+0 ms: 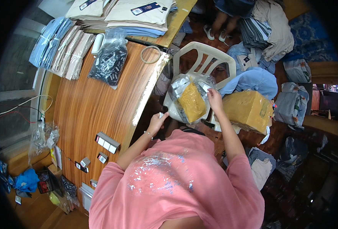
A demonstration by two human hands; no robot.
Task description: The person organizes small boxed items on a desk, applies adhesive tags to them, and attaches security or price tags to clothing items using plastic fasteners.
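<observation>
A white plastic chair (226, 61) stands in front of me. On its seat lies a clear plastic bag (178, 89) with whitish and grey contents, and a crumpled yellow-brown package (192, 103) rests in or on it. My right hand (215, 102) is closed at the bag's right side, its fingers pinching the edge beside a white piece. By the seat's left front, my left hand (157, 123) is closed around a small white thing (161, 114), mostly hidden by the fingers. Its exact kind does not show.
Left of me is a wooden table (100, 103) with folded garments (138, 15), a bag of dark tags (109, 63), a tape ring (150, 54) and small tag stacks (107, 142). A taped brown box (247, 110) stands right of the chair. Another person's feet (216, 34) show beyond.
</observation>
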